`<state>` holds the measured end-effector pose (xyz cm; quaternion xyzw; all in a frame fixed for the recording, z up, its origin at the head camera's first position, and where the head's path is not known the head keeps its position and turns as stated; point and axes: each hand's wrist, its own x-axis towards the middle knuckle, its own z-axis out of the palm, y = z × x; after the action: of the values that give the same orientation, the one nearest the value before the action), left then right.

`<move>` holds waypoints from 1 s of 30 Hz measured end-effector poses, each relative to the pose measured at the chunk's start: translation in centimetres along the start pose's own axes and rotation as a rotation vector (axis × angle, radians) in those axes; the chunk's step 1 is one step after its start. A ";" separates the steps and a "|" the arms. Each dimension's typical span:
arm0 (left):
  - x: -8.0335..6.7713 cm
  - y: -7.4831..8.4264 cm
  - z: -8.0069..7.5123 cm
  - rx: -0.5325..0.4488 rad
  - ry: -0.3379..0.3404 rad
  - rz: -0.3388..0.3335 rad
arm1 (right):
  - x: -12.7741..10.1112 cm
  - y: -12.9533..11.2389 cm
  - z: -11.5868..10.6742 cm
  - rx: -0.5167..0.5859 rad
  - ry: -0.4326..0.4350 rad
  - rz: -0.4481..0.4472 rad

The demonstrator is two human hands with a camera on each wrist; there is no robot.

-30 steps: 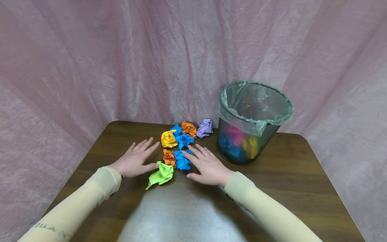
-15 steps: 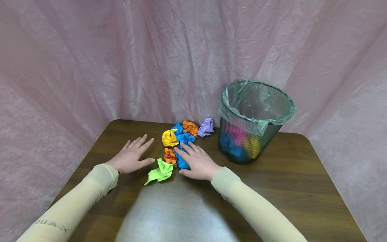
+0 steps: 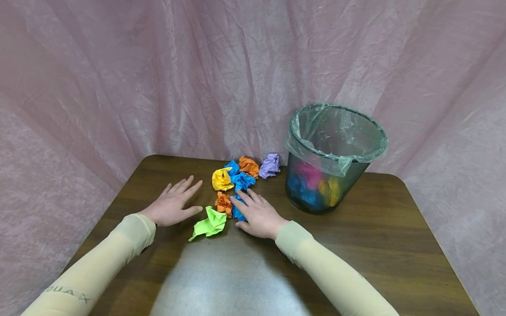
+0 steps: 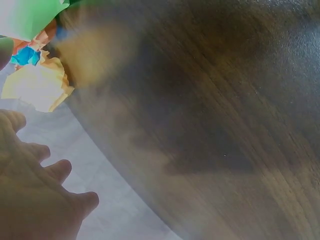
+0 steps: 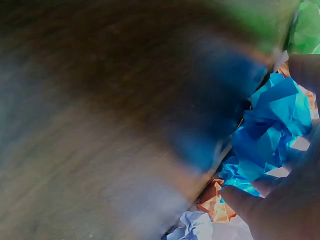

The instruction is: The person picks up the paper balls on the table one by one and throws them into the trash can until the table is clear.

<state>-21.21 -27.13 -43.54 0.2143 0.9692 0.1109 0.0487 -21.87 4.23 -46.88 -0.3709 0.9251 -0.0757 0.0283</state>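
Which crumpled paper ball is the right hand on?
The right hand rests on the near blue paper ball, between the orange ball and the hand; the other blue balls lie farther back, untouched.

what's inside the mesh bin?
Through the mesh bin, crumpled paper shows: pink, yellow, blue. The green liner covers the upper part; the bottom and any deeper pieces are hidden.
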 end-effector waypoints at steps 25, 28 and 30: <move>-0.1 1.9 -0.5 -0.004 0.008 0.040 | -1.7 1.8 0.9 -0.137 0.069 -0.027; -0.1 2.3 -0.6 -0.001 0.018 0.061 | -1.7 1.6 0.8 -0.156 0.077 -0.048; -0.1 2.6 -0.7 -0.004 0.022 0.072 | -1.8 1.5 0.8 -0.170 0.085 -0.066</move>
<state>-20.12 -24.99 -42.28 0.2480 0.9611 0.1167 0.0344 -21.48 6.40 -47.91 -0.3989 0.9158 -0.0134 -0.0452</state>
